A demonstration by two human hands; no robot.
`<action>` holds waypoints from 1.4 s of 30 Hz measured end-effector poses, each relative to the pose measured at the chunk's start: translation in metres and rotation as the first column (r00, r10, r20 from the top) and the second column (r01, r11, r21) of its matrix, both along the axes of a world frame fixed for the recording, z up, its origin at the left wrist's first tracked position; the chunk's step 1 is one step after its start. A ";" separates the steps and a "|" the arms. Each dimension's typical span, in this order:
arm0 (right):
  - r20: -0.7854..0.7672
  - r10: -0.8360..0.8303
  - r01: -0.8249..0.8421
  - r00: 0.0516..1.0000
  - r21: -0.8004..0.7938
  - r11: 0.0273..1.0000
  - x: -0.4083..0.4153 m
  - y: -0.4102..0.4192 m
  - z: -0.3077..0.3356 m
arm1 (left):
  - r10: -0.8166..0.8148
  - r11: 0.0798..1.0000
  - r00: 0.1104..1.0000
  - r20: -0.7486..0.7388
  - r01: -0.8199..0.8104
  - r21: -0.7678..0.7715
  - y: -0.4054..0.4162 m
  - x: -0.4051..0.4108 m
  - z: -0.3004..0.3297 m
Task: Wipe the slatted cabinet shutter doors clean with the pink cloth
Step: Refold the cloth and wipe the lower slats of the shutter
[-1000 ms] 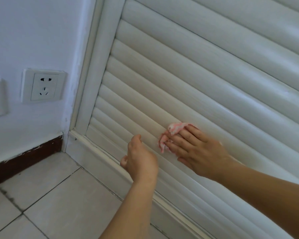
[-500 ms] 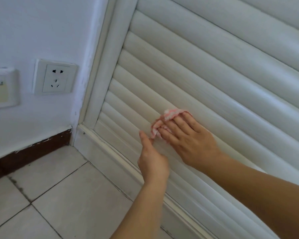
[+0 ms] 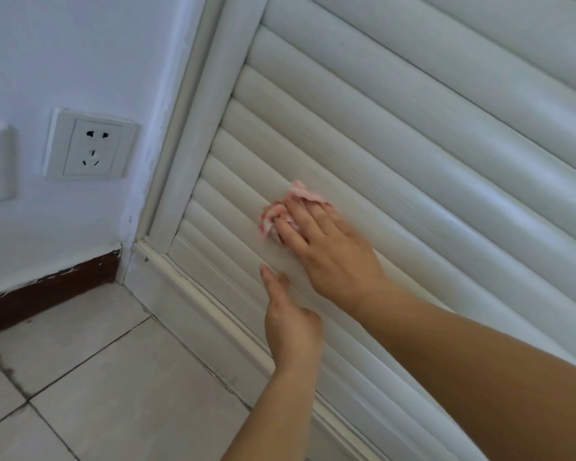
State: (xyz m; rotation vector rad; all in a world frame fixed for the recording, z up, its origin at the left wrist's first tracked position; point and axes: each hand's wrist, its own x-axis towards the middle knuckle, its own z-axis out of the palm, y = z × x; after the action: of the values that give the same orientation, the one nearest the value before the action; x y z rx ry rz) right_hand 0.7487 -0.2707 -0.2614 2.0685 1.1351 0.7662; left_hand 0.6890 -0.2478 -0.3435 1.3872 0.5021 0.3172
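Floor (image 3: 120, 387): pale square tiles, grey grout lines, some dirty along the left seam. Fills the near-left of the view. Nothing loose lies on it. At the far left it meets a dark brown baseboard (image 3: 47, 287) with chipped white paint along its top edge. To the right the floor meets the cabinet's white base moulding (image 3: 193, 314), which runs diagonally from the far corner toward the near right. Baseboard and moulding meet at the far corner, where a small dark speck sits at the joint.
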 end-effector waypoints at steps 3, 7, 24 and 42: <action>-0.017 -0.033 0.032 0.999 -0.060 0.998 0.010 0.012 0.005 | -0.010 0.999 1.000 0.016 0.010 -0.033 -0.003 0.001 -0.003; -0.019 0.014 -0.016 1.000 -0.103 0.995 -0.002 -0.044 0.006 | -0.003 0.999 1.000 0.008 0.003 -0.033 -0.002 0.002 -0.007; 0.001 0.173 -0.169 0.985 0.223 0.960 0.002 -0.008 0.075 | -0.028 0.989 0.999 0.017 0.031 -0.146 -0.003 -0.001 0.006; -0.030 0.172 -0.172 0.985 -0.005 0.985 -0.019 -0.072 0.027 | 0.089 0.895 0.994 0.057 -0.055 -0.442 0.002 0.006 -0.005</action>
State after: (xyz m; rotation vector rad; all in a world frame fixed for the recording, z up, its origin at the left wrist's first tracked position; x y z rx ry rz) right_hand 0.7299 -0.3424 -0.2341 1.9999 1.3440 0.8142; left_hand 0.6953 -0.2456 -0.3486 0.9128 0.5255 0.2933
